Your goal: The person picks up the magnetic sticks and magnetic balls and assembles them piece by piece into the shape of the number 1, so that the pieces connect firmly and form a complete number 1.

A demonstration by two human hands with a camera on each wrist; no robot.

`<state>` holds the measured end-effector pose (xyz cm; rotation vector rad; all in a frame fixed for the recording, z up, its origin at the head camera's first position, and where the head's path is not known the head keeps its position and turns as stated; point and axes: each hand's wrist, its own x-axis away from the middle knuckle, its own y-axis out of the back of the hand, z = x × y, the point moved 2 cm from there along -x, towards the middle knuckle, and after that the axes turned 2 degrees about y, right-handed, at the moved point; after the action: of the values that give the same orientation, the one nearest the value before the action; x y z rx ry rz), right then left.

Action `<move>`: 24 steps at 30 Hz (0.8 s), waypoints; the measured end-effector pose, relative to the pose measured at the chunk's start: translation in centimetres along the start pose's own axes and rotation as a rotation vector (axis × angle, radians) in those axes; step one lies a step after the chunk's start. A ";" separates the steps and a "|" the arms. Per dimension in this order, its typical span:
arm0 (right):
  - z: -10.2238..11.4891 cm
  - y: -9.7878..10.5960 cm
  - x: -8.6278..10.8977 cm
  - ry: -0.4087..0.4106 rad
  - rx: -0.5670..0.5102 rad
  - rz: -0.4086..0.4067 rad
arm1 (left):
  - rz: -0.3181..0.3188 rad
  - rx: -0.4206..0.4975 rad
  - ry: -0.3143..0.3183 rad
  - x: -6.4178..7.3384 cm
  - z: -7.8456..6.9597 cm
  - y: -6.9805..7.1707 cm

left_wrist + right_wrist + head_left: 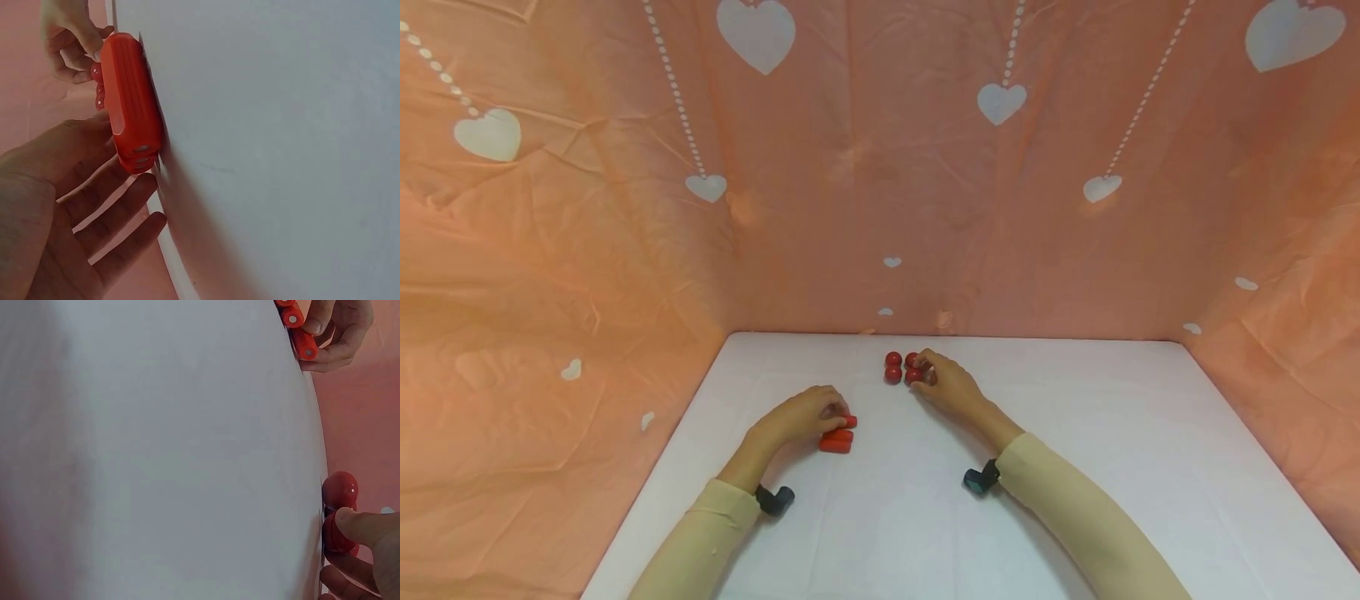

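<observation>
Several short red cylinders [835, 447] lie side by side on the white table, left of the middle; their ends show a pale round spot in the right wrist view. My left hand [808, 410] pinches the farthest red cylinder [851, 422] between thumb and fingers, its other fingers spread loosely. Further back, several glossy red balls [892, 375] stand in a close two-by-two group. With thumb and fingertips, my right hand [951, 387] holds the near right red ball [913, 376]. Its fingers partly cover the ball behind.
A white cloth-covered table [887, 525] spreads beneath both hands. Orange cloth [865, 208] with pale hearts hangs behind the far edge and along both sides. Each wrist wears a small black camera, one of them on the right wrist [981, 479].
</observation>
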<state>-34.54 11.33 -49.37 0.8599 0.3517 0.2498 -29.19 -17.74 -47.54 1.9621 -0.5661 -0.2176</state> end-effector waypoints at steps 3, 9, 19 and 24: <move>0.1 0.0 0.0 -0.010 0.007 0.003 | -0.001 0.004 0.009 0.0 0.0 -0.1; 0.2 0.0 0.3 -0.016 0.007 0.007 | -0.003 0.035 0.042 -0.1 0.0 -0.2; 0.5 1.0 1.7 -0.008 -0.033 -0.001 | -0.015 0.083 0.044 -0.4 -1.1 -0.3; 0.1 1.3 2.7 -0.007 -0.047 -0.011 | -0.054 0.091 0.059 -0.5 -1.7 -0.4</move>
<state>-32.15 13.00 -48.80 0.8124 0.3428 0.2441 -28.80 -16.00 -47.13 2.0666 -0.4924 -0.1696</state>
